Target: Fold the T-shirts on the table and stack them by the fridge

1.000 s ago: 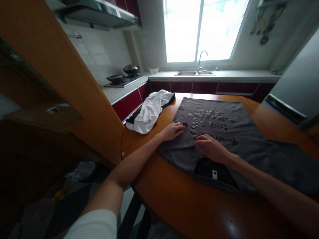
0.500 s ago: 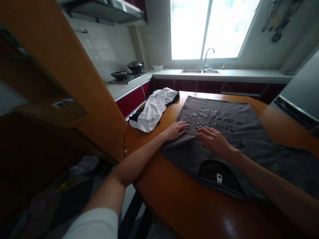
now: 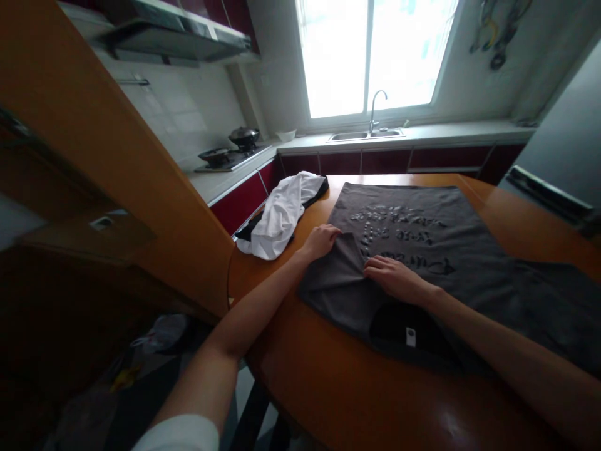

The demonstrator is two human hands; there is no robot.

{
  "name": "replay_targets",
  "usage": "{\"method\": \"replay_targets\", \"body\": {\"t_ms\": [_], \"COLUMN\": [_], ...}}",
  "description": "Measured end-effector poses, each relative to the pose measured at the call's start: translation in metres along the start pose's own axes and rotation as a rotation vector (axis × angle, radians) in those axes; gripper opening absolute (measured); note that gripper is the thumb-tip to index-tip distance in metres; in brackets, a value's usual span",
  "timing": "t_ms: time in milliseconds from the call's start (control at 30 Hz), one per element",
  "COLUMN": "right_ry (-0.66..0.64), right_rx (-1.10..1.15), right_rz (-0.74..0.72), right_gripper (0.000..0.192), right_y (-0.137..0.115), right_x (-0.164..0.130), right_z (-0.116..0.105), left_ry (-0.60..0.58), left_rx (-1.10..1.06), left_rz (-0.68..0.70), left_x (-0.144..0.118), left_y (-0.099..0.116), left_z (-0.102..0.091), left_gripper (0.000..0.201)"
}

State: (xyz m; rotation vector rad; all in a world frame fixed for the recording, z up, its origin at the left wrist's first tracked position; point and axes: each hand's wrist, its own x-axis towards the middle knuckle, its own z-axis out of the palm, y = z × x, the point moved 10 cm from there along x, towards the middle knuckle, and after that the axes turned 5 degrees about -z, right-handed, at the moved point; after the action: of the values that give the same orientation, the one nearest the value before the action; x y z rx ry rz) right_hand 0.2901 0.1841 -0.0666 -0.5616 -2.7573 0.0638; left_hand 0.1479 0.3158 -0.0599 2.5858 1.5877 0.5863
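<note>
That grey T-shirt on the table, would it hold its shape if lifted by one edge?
Probably not. The grey T-shirt bunches where the left hand grips its sleeve, so it is floppy. It lies flat on the smooth wooden table, so it would likely slide.

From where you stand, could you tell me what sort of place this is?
It looks like a home kitchen: a sink with a tap sits under the window, a gas hob with pots stands on the counter, and an extractor hood hangs above it.

Daylight pours through the window (image 3: 370, 56), blown out to white. The room is dim; the table (image 3: 357, 388) shows soft glare. Edges bend and darken, slightly blurred.
</note>
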Motion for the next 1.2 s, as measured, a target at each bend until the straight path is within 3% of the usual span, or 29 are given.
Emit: {"method": "replay_targets", "body": {"t_ms": [133, 300, 500, 633, 733, 800, 900, 1033, 1200], "right_ry": [0.005, 0.047, 0.057, -0.032, 0.019, 0.089, 0.121, -0.002, -0.066], "right_rx": [-0.004, 0.006, -0.036, -0.070, -0.078, -0.049, 0.042, 0.135, 0.192], "right_rz": [0.018, 0.038, 0.027, 0.042, 0.076, 0.090, 0.067, 0.099, 0.130], "right_gripper": [0.029, 0.037, 0.031, 0.026, 0.024, 0.026, 0.035, 0.054, 0.056], "right_y": [-0.001, -0.001, -0.004, -0.007, -0.008, -0.008, -0.012, -0.009, -0.007], "right_x": [0.001, 0.001, 0.003, 0.003, 0.002, 0.002, 0.002, -0.001, -0.005], "right_z": [-0.002, -0.007, -0.007, 0.001, -0.008, -0.015, -0.012, 0.014, 0.025], "left_ry": [-0.122, -0.075, 0.117, 0.096, 0.101, 0.069, -0.045, -0.153, -0.175], "left_rx": [0.081, 0.034, -0.076, -0.026, -0.041, -0.078, -0.080, -0.040, -0.041], "left_rz": [-0.064, -0.091, -0.132, -0.086, -0.046, 0.010, 0.102, 0.117, 0.083], "left_x": [0.029, 0.045, 0.030, 0.025, 0.022, 0.017, 0.003, -0.011, -0.013], "left_y": [-0.002, -0.001, -0.008, 0.002, 0.012, 0.020, 0.030, 0.029, 0.029], "left_z": [0.014, 0.017, 0.011, 0.008, -0.001, 0.000, 0.018, 0.038, 0.036], "left_gripper": [0.020, 0.015, 0.013, 0.016, 0.021, 0.027, 0.034, 0.051, 0.054]}}
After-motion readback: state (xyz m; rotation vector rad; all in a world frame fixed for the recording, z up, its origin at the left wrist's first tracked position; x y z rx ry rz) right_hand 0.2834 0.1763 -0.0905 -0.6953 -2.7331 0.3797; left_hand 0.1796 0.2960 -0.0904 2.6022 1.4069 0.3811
